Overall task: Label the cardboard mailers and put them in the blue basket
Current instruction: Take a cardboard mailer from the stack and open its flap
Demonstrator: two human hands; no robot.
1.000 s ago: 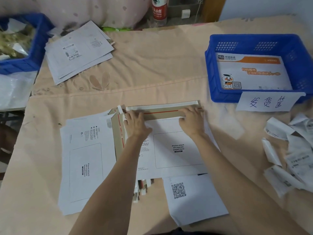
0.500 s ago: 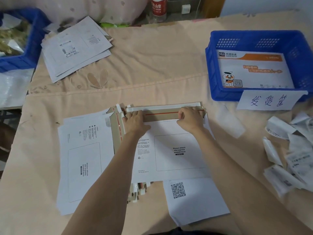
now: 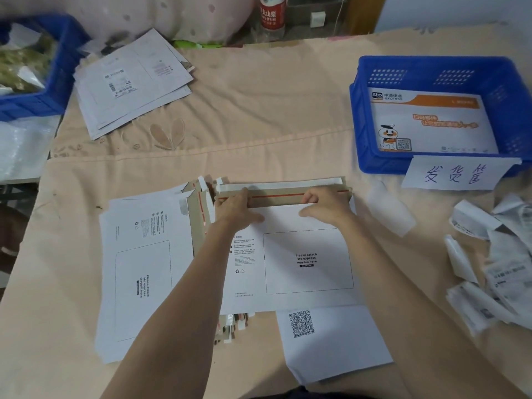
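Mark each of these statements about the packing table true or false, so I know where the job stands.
1. Both hands, left hand and right hand, rest on the flap of the top mailer. True.
2. The waybill box on that mailer carries a label. False: it is blank, printed text only.
3. The blue basket holds one mailer. True.
4. The handwritten sign lies inside the basket. False: it hangs on the basket's front wall.
5. Crumpled paper strips lie left of the hands. False: they lie right.

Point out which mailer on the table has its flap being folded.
The mailer under both hands, waybill box upright toward the person. The mailer to its left lies turned sideways, untouched; the far-left stack already carries a label.
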